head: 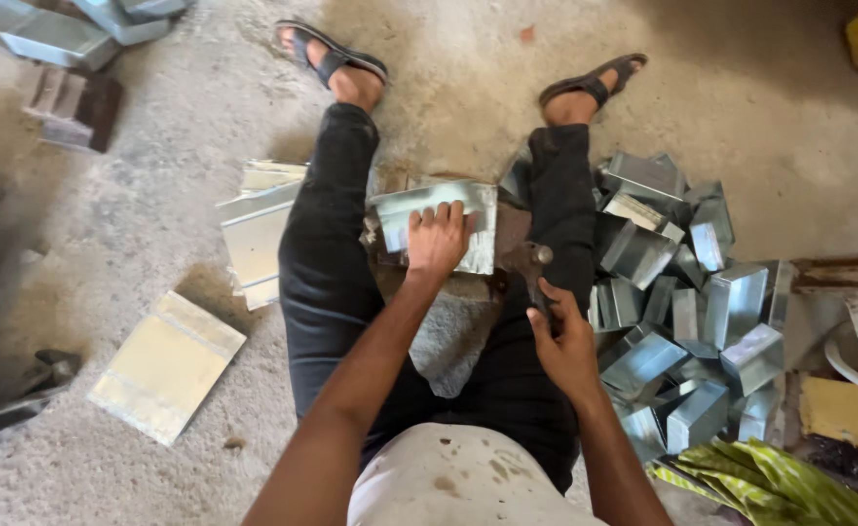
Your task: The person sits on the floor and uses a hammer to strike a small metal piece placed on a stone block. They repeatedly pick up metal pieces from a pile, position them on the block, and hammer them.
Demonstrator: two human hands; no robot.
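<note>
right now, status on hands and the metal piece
Left hand flat on metal sheet piece. Right hand gripping hammer. Folded metal boxes piled by right leg.

The person wears black pants (327,253), a white shirt (453,477) with small brown spots, and dark open sandals (332,54) on both feet. The arms are bare.

You sit on a rough concrete floor (741,88), dusty and pale, with your sandalled feet resting on it. To your right a heap of folded sheet-metal boxes (687,312) lies piled on the ground, beside a crumpled yellow-green cloth (770,482). To your left flat metal sheets (254,234) lie stacked, and a single cream-faced sheet (166,365) lies apart from them. More folded metal pieces (69,29) rest at the far left corner.
</note>
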